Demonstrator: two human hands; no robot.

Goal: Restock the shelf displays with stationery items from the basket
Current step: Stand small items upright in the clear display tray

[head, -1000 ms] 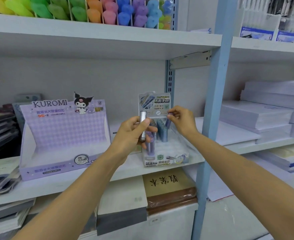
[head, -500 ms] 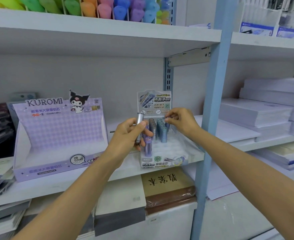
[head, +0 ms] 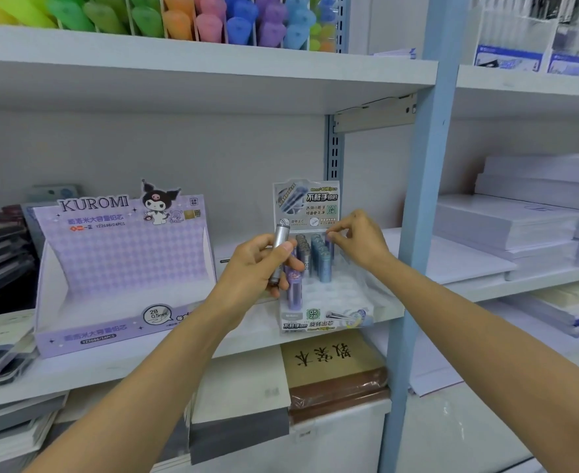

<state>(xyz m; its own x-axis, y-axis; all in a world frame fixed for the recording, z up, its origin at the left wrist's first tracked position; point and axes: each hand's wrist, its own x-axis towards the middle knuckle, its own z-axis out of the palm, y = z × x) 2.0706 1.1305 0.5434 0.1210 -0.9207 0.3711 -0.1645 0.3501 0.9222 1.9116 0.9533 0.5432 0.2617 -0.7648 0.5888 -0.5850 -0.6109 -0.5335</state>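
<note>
A small white lead-refill display box stands on the middle shelf, holding several grey, blue and purple tubes upright in its back rows. My left hand grips tubes in front of the box: a silver one sticks up above my thumb and a purple one hangs below my fingers. My right hand pinches the top of a purple tube at the box's back right corner.
A purple Kuromi display box stands to the left, its tray bare. A blue upright post rises just right of the lead box. Paper stacks fill the right bay. Coloured highlighters line the shelf above.
Both hands stay almost where they were. My right hand has settled slightly lower onto the back right tube, and the view has shifted a little.
</note>
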